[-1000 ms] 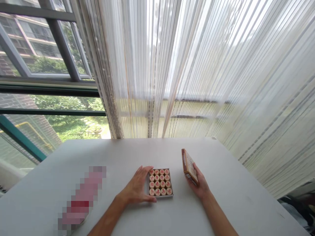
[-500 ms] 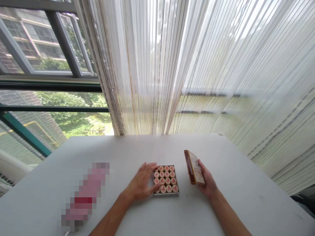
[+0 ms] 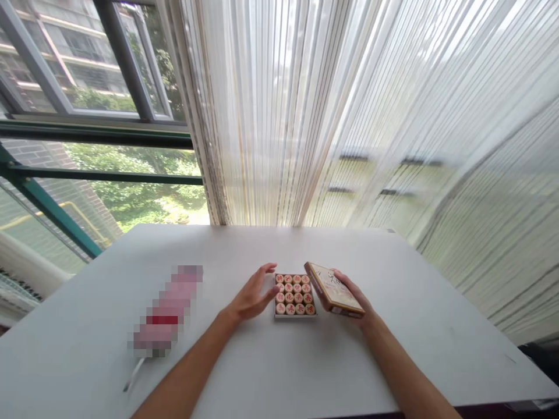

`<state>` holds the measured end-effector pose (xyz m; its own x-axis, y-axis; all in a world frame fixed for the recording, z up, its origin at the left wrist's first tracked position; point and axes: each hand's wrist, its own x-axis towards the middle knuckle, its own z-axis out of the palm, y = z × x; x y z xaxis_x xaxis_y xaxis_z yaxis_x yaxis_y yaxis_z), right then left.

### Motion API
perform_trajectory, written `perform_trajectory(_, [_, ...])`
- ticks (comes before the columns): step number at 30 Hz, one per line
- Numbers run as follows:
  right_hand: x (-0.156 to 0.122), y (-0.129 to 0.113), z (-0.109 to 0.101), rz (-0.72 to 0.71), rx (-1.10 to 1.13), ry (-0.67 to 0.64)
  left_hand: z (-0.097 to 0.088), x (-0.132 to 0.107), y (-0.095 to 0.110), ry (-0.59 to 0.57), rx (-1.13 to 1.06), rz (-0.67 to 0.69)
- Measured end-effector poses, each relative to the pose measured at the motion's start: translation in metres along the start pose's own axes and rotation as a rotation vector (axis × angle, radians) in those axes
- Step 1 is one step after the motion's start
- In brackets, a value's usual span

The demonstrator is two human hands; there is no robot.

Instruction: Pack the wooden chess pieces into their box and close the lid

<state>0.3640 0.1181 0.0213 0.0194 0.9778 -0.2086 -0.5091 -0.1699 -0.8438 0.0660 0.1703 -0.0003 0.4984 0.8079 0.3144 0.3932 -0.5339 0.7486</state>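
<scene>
A shallow box tray (image 3: pixel 295 316) lies on the table, filled with several round Chinese chess pieces (image 3: pixel 299 297) bearing red characters. At its left side is my left hand (image 3: pixel 253 295), fingers apart and curved, the thumb reaching over the edge of the pieces; whether it touches them I cannot tell. My right hand (image 3: pixel 356 291) grips the box lid (image 3: pixel 335 287), which has a cream printed top and brown sides. The lid is tilted, its left end raised close beside the tray's right edge.
A pixelated pink object with a red band (image 3: pixel 168 311) lies to the left on the white table (image 3: pixel 244 372). Beyond the table's far edge hang sheer striped curtains (image 3: pixel 271 116), with an open window (image 3: pixel 82 70) at the left.
My right hand has brought the lid left towards the tray and tipped it flatter, printed side up. My left hand has drawn back slightly from the pieces. The camera view has shifted.
</scene>
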Motion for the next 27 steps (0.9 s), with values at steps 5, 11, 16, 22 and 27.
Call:
perform_trajectory(5, [0.021, -0.002, 0.023, 0.078, -0.069, -0.027, 0.001, 0.002, 0.007, 0.055, -0.193, 0.117])
perform_trajectory(11, [0.046, 0.007, 0.046, 0.007, -0.090, -0.074, 0.004, 0.001, 0.016, 0.075, -0.223, 0.170])
perform_trajectory(16, [0.041, 0.010, 0.047, -0.038, -0.107, -0.077, 0.002, 0.001, 0.016, 0.065, -0.137, 0.152])
perform_trajectory(22, [0.036, 0.009, 0.039, -0.006, -0.149, -0.122, 0.006, -0.001, 0.022, 0.001, -0.206, 0.167])
perform_trajectory(27, [0.030, 0.010, 0.041, -0.123, -0.323, -0.044, 0.006, -0.003, 0.028, 0.013, -0.268, 0.132])
